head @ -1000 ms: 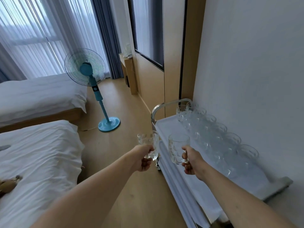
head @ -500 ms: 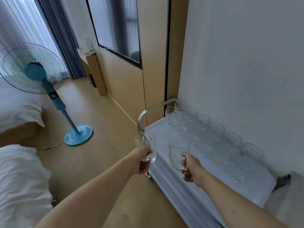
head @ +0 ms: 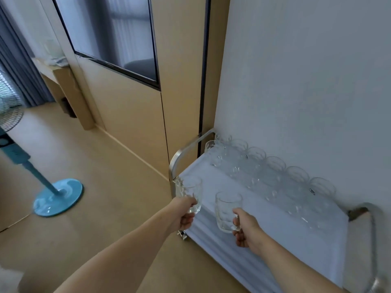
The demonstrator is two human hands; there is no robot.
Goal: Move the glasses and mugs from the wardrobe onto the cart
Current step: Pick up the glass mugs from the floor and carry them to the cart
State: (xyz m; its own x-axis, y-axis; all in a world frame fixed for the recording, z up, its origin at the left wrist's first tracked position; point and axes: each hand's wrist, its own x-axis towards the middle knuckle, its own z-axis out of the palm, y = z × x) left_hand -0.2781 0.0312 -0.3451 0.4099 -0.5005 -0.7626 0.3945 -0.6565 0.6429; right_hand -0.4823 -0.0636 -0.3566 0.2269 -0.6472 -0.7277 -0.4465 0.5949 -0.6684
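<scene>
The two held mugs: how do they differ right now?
The left mug, in the left hand, hangs beyond the cart's end rail; the right mug, in the right hand, is over the white cover. Left looks more cut-patterned. Both are clear, upright, held by the handle.

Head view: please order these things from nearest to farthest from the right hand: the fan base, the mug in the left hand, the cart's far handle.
From the right hand:
1. Mug in the left hand, just to its left, at the cart's front edge.
2. Cart's far handle, beyond, at the cart's far end.
3. Fan base, far left on the floor.
</scene>
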